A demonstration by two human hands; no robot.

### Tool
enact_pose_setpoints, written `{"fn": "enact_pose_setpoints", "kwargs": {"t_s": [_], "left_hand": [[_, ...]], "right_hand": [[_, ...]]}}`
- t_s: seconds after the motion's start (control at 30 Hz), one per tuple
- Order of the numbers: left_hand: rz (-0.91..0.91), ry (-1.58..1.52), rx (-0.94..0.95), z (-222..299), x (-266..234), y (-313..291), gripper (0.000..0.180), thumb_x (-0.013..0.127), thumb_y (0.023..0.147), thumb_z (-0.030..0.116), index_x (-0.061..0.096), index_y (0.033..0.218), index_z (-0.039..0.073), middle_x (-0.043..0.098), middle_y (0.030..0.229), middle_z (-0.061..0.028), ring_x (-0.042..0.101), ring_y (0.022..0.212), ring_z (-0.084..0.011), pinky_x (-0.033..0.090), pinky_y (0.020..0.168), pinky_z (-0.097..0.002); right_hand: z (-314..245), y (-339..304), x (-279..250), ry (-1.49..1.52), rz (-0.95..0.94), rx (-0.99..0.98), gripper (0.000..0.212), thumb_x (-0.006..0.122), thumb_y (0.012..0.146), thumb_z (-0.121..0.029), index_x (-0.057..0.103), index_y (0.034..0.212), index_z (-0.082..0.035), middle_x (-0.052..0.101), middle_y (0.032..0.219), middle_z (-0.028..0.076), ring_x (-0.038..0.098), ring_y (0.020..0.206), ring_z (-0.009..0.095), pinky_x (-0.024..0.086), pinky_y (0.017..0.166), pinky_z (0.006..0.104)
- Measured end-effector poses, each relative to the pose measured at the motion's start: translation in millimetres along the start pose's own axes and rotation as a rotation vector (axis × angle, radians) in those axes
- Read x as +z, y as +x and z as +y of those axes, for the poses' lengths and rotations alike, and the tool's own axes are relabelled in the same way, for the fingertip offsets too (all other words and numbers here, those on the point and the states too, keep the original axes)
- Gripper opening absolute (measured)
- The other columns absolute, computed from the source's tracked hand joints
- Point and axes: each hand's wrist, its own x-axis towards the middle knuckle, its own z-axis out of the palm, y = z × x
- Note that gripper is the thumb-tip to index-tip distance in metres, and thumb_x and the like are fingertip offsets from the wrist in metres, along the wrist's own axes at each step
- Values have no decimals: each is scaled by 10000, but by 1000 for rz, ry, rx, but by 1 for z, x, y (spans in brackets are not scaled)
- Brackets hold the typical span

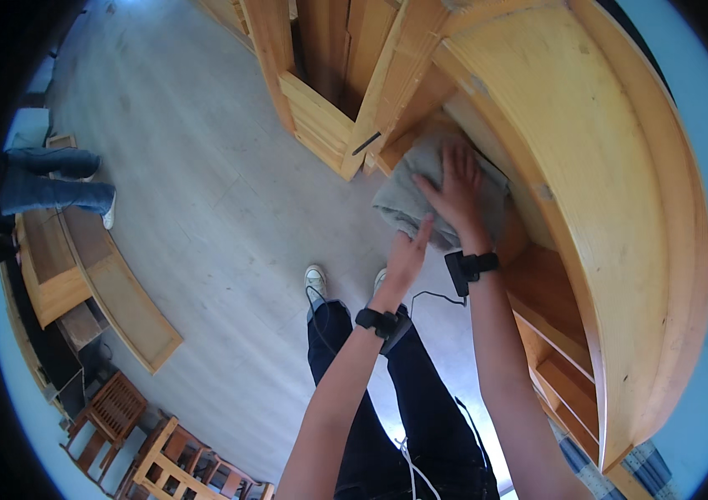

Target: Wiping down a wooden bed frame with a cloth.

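A: Where's the cloth?
B: Grey cloth [402,193], folded and rumpled, at the open front of the wooden cabinet [575,158], toward the opening's upper end. Its left part juts past the cabinet's front edge. What bears it underneath is hidden.

A: Right hand [459,193]?
B: Grip released: palm down on the cloth, fingers laid out over its top.

A: Left hand [406,260]?
B: At the cloth's lower edge, 1 finger pointing up along it. Cannot tell whether that grip pinches the fabric.

A: Wrists?
B: 2 black straps [472,266], 1 on each.

A: Surroundings?
B: Wooden frame [318,102] near the cabinet's upper-left corner. Grey floor [220,208]. Far left, another person's legs [58,194] in blue jeans. Lower left, a slatted wooden chair [116,406].
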Motion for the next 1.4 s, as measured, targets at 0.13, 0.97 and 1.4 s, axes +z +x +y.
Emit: {"fn": "enact_pose_setpoints", "kwargs": {"t_s": [0.13, 0.97, 1.4], "left_hand": [[81, -289, -87, -4, -19, 17, 408, 557, 845, 334, 573, 1012, -37, 625, 872, -160, 586, 790, -227, 441, 713, -321], [-313, 2, 138, 37, -156, -173, 384, 543, 859, 182, 455, 1182, -5, 520, 1152, -114, 485, 1063, -202, 363, 912, -305], [-524, -262, 312, 253, -71, -122, 370, 505, 877, 170, 437, 1175, -38, 512, 1124, -102, 525, 970, -156, 444, 787, -267]], "right_hand": [[-19, 7, 12, 51, -84, -43, 847, 623, 723, -429, 200, 1365, -73, 161, 1417, 191, 123, 1305, 363, 115, 1014, 531], [-177, -173, -65, 242, -66, -172, 567, 580, 603, 48, 519, 1149, -93, 506, 1168, 111, 441, 1052, 322, 340, 941, 385], [-266, -71, -229, -157, 843, -124, 516, 525, 652, 15, 518, 1157, -92, 474, 1248, 95, 418, 1090, 301, 275, 963, 408]]}}
